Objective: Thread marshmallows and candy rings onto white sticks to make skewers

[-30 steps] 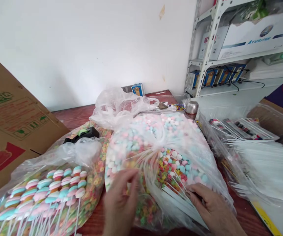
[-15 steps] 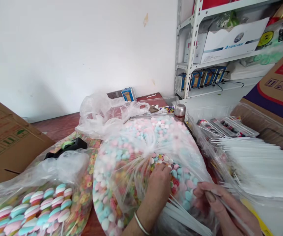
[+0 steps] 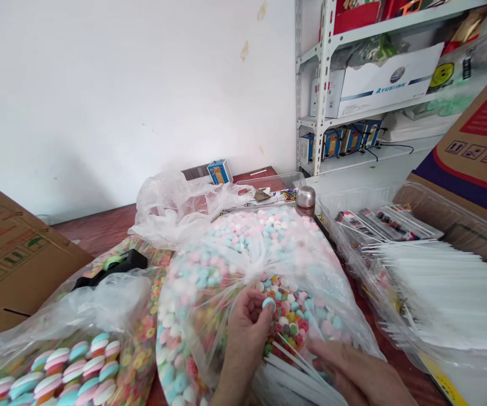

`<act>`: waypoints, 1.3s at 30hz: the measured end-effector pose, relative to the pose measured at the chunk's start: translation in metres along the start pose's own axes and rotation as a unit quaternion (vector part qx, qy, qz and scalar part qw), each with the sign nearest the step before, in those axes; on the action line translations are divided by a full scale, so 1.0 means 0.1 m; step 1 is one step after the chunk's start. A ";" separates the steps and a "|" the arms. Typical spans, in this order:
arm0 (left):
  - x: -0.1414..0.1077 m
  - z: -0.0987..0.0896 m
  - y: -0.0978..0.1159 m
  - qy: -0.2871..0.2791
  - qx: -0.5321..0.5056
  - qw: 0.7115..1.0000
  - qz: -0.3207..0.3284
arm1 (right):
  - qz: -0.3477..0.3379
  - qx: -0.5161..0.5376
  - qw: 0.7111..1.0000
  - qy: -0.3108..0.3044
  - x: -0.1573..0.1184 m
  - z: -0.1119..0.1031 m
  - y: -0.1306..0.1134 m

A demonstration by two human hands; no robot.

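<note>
My left hand [image 3: 247, 321] pinches a small pale-blue and white candy [image 3: 268, 304] between thumb and fingertips. It is above the open mouth of a large clear plastic bag [image 3: 209, 276]. Inside lie pink, white and blue candies [image 3: 306, 301] and colourful ring-shaped ones [image 3: 290, 332]. My right hand [image 3: 349, 366], blurred, has its fingers drawn together at the bag's right front; whatever is in them is hidden. Between the hands, a bunch of white sticks [image 3: 298, 375] lies on the plastic. At the left are finished candy skewers [image 3: 74, 366] in stacked pastel colours.
A clear tray [image 3: 379, 316] at the right holds many white sticks [image 3: 446, 282] and packets. Behind the bag stands a metal-topped bottle [image 3: 306, 200]. A black tape dispenser [image 3: 114, 268] sits at left. Cardboard boxes [image 3: 19, 248] flank the table; a shelf [image 3: 323, 79] stands behind.
My left hand has come up out of the candies with one in its pinch. My right hand, which held a white stick, has moved left and lower; the stick is now not distinguishable.
</note>
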State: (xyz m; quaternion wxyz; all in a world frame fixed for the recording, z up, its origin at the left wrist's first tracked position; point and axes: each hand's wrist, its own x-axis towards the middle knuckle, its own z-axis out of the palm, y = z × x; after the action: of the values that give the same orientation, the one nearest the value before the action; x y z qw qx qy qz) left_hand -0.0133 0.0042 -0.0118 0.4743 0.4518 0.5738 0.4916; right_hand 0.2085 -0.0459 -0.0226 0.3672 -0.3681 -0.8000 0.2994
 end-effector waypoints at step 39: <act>-0.35 -0.12 -0.07 -0.103 -0.187 0.975 -0.055 | 0.175 0.147 0.971 0.067 0.62 0.59 0.04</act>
State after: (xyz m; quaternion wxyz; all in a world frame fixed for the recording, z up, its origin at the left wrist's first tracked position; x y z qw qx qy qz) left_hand -0.0208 -0.0329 -0.0147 0.6333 0.3712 0.4440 0.5138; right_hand 0.1342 -0.0064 -0.0350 0.4116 -0.4637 -0.6440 0.4482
